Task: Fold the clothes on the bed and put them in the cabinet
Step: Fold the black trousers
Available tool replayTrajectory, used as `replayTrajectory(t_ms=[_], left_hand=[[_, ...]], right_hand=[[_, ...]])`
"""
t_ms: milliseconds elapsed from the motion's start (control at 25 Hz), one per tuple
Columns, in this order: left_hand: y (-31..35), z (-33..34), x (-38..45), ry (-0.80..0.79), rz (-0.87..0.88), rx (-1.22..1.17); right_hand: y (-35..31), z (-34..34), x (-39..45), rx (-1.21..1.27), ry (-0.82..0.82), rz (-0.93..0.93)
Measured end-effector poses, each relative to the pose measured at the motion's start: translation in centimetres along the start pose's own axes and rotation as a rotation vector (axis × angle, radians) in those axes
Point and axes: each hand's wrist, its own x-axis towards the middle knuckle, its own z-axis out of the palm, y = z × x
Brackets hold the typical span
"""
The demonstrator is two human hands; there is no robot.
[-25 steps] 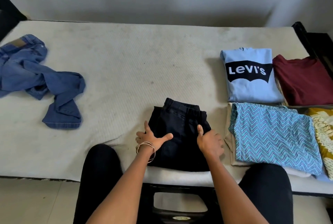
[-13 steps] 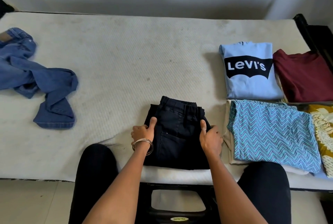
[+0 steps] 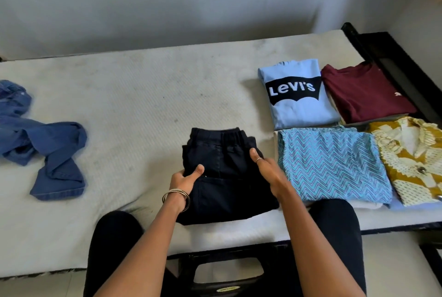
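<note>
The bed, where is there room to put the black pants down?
Bare white mattress lies open between the crumpled blue jeans and the folded black pants, and behind them toward the wall. The right end is crowded: light-blue Levi's shirt, maroon shirt, zigzag top.

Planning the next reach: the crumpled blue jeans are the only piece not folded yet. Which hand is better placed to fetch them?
Probably the left hand: the jeans lie on its side of the bed, while the right hand sits beside the folded stacks.

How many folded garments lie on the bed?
5: black trousers at the near edge between both hands; Levi's shirt and maroon shirt far right; zigzag top and mustard shirt in front. More may lie beneath.
</note>
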Motion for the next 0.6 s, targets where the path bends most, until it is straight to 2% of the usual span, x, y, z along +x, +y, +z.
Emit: replayTrajectory(t_ms=[120,320,400,480,600], left_hand=[[4.0,3.3,-2.0,-0.159,0.111,-0.123],[10.2,14.0,-5.2,-0.579,0.250,-0.134],[11.4,19.0,-6.4,-0.588,0.250,-0.102],[10.9,23.4,-6.5,-0.542,0.161,-0.049],[8.3,26.3,-5.2,-0.487,0.021,0.126]], right_hand=[[-2.5,-5.9,-0.8,0.000,0.083,-0.191],[-4.0,-20.4,-2.1,-0.060,0.451,-0.381],[-3.3,-25.2,-2.0,-0.115,0.530,-0.361],[-2.0,-28.0,-1.2,-0.208,0.568,-0.293],[1.3,-29.2,1.3,-0.380,0.506,-0.124]])
